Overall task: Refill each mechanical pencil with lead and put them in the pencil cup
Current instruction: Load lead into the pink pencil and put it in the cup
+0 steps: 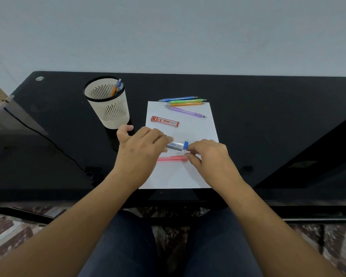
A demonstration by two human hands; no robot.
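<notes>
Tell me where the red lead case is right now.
Head view: the red lead case lies flat on the white paper sheet, just right of the pencil cup, nearer the person than the purple pencil.

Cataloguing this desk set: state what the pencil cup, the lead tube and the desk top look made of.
Pencil cup: cream plastic, matt, judging by its thin slotted moulded wall. Lead tube: clear glossy plastic with a blue cap; dark leads show through. Desk top: black, glossy, probably glass or lacquered board; it shows faint reflections.
</notes>
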